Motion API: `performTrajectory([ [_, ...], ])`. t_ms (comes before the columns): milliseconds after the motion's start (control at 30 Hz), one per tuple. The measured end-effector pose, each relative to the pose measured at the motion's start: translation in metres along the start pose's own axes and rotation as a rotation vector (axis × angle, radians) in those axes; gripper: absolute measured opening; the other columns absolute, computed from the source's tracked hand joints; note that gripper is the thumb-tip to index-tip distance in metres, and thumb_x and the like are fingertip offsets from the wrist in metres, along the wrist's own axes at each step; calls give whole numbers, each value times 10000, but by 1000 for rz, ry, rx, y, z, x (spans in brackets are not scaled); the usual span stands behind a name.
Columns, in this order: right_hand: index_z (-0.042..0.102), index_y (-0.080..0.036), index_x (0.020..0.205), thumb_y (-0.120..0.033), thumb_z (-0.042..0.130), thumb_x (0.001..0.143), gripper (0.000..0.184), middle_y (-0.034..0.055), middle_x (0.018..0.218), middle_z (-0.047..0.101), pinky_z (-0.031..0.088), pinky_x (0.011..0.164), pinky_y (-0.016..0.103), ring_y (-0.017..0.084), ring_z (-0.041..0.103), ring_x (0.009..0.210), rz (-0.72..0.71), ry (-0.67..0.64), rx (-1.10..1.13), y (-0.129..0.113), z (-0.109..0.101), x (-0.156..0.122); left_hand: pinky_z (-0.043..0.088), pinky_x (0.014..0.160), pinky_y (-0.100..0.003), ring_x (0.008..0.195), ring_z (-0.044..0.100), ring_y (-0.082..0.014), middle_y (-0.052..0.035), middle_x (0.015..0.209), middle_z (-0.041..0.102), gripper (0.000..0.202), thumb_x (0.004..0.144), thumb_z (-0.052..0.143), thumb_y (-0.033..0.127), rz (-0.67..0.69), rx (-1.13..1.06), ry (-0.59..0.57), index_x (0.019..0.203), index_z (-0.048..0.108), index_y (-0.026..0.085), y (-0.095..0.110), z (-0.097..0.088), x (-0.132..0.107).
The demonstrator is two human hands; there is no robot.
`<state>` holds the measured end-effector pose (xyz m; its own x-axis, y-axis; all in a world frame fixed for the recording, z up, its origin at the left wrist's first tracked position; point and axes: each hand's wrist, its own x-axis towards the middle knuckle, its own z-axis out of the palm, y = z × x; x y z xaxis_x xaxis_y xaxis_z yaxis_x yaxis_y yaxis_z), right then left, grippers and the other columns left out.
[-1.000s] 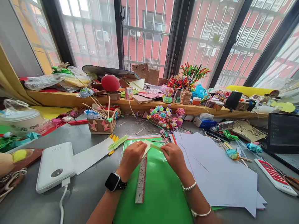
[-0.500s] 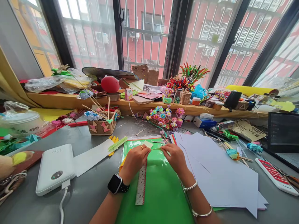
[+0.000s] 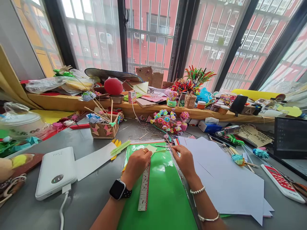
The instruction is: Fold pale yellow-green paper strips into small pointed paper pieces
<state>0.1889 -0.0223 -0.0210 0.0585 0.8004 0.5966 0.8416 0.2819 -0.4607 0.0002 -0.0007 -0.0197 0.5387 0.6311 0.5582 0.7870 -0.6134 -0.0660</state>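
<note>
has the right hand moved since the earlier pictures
Yes: the right hand has shifted to the right, farther from the ruler.

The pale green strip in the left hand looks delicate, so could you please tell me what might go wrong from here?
The pale green strip is pinched by the left hand with its far end seemingly free, so it might bend or slip. The right hand is close to the scissors and could knock them. The ruler lies beside the left hand and might get nudged.

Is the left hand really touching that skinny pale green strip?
Touching. The head view shows the left hand pinching the pale green strip, which sticks out to the right.
</note>
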Motion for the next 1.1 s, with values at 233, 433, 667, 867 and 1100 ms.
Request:
performTrajectory([
  [233, 616, -196, 806, -151, 548, 701, 133, 42, 761, 618, 424, 670, 289, 184, 538, 744, -243, -284, -89, -18, 19, -9, 394, 578, -301, 670, 524, -193, -63, 717, 578, 153, 756, 419, 69, 209, 93, -68, 787, 553, 135, 21, -1, 2],
  [433, 622, -199, 732, -151, 506, 733, 125, 41, 712, 616, 418, 649, 277, 182, 542, 713, -195, -279, -150, -14, 22, -10, 392, 570, -308, 661, 522, -193, -72, 715, 576, 169, 770, 397, 65, 214, 83, -82, 819, 549, 120, 30, 2, 2],
  [667, 575, -181, 934, -162, 482, 745, 212, 64, 860, 591, 414, 737, 313, 188, 511, 830, -217, -138, 71, -33, 11, -11, 408, 573, -316, 669, 535, -204, -78, 706, 589, 165, 749, 412, 44, 75, 42, -73, 738, 560, 115, 24, 5, 2],
  [867, 547, -208, 982, -192, 462, 766, 233, 58, 886, 581, 413, 751, 327, 183, 498, 866, -315, -120, 176, -48, 7, -13, 411, 580, -299, 652, 533, -185, -77, 684, 583, 176, 749, 406, 39, -27, -74, -56, 703, 557, 116, 24, 8, 0],
  [1100, 566, -177, 952, -171, 481, 742, 227, 75, 907, 588, 407, 744, 343, 207, 502, 873, -230, -234, -8, -25, 11, -9, 397, 570, -326, 675, 535, -215, -75, 741, 584, 169, 752, 407, 55, 44, 77, -74, 779, 551, 138, 23, 4, 3],
])
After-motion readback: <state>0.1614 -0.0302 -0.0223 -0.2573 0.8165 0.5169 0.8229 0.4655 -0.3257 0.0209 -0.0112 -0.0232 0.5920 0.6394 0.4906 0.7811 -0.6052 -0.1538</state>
